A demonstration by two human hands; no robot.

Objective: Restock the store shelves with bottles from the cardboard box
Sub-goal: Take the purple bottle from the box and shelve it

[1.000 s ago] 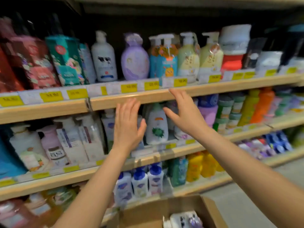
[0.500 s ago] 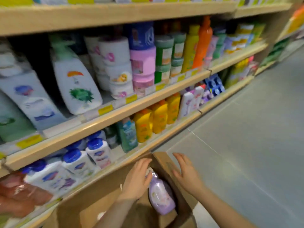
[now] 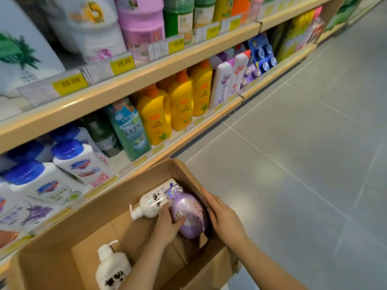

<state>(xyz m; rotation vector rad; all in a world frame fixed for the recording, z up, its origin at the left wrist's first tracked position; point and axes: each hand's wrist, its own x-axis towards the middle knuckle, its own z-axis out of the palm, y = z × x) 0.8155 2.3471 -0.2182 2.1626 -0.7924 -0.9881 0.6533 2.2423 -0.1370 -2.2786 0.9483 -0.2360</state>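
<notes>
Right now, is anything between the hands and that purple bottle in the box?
No. The left hand already touches the purple bottle, thumb across its front. The right hand is beside it at the box wall. A white bottle lies against its far side.

One cardboard box (image 3: 117, 197) sits at the bottom centre, and inside it three bottles: one purple bottle (image 3: 189, 214) and two white pump bottles, one upper (image 3: 156, 200), one lower left (image 3: 112, 268). Centre frame, three yellow bottles (image 3: 155, 120) line up. At left, at least three blue-capped white bottles (image 3: 80, 162). Two hands are in view.
</notes>
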